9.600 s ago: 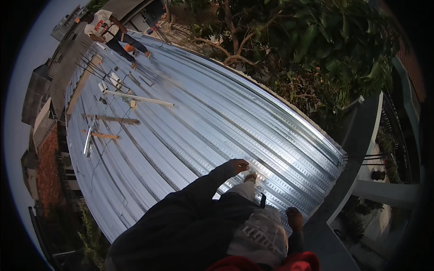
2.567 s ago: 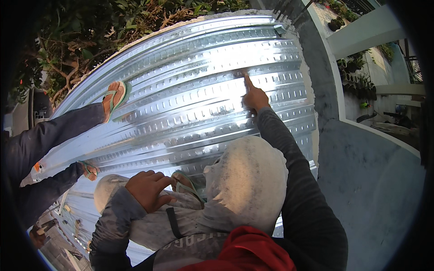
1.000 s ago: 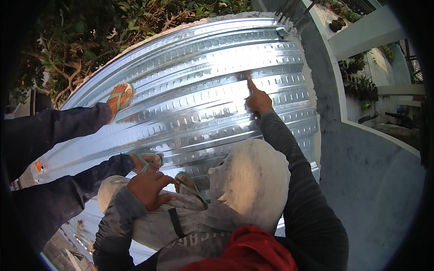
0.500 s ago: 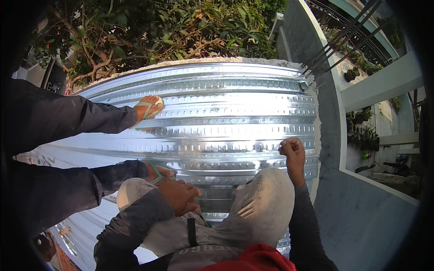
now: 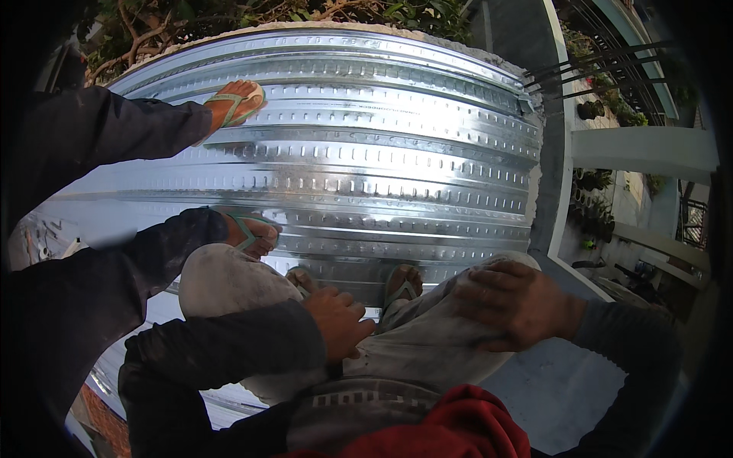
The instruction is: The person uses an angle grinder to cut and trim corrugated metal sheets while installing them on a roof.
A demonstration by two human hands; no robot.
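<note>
My right hand lies palm down on my right knee, fingers stretched out along the pale trousers, with nothing in it that shows. My left hand hangs between my knees, its fingers loosely bent and its thumb a little apart; I see nothing held there, though the palm is turned out of sight. The ribbed metal sheets spread out in front of both hands, beyond my knees, shiny and dotted with rows of small raised marks. Neither hand touches them: the right is kept off by the knee under it, and the left sits above the strip of metal showing between my legs. My sandalled right foot stands on that strip, my left foot partly hidden behind my left hand. To my left a co-worker's dark trouser legs reach in, both feet in green-strapped sandals on the metal, the nearer one just beside my left knee. Along the right end of the sheets runs a grey wall, with dark rods sticking out near the far corner.
</note>
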